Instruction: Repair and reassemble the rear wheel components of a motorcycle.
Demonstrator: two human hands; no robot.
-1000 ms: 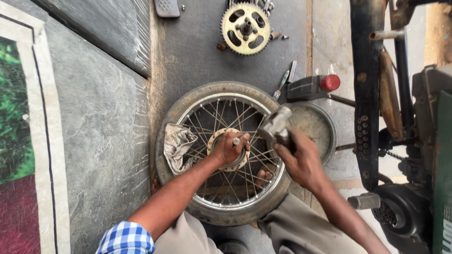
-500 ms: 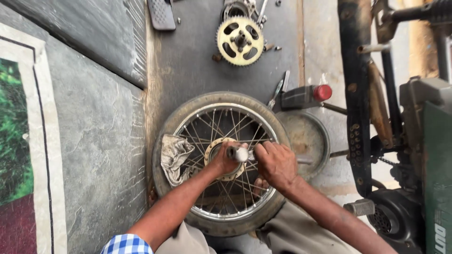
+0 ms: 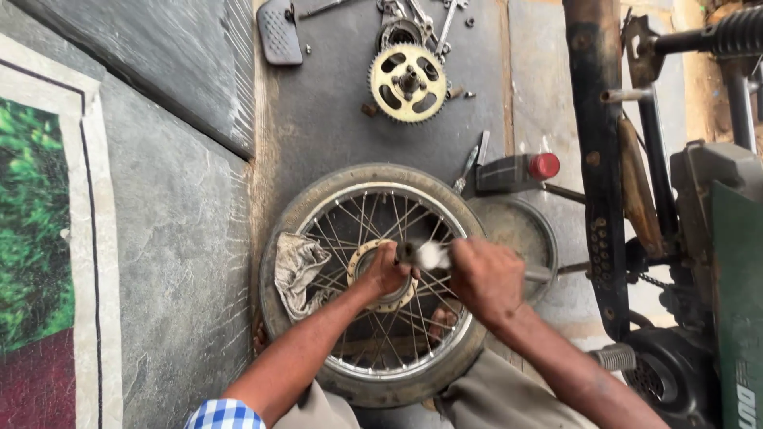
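Since the earlier pictures, the right hand [image 3: 486, 280] had come down from above the rim to the middle of the wheel [image 3: 373, 282], and the metal tool [image 3: 425, 254] in it was now low and blurred by motion, just beside the left hand [image 3: 387, 270]. To my judgement this meant a blow or a push on the hub [image 3: 381, 274] was in progress, not a pause.

The tool lay almost level, its long axis running from the right hand toward the left hand, with its pale head pointing at the hub. The right hand was clenched around its handle. The left hand rested on the hub with its fingers curled; whether it pinched some small part there, I could not tell.

The wheel lay flat on the floor [image 3: 318, 135], between the person's knees, its spokes facing up. A grey rag [image 3: 298, 270] hung over the tyre, beyond the left hand. Farther ahead of both hands lay a yellowish sprocket [image 3: 407, 83], and to the outside of the right hand stood a motorcycle frame [image 3: 596, 159].
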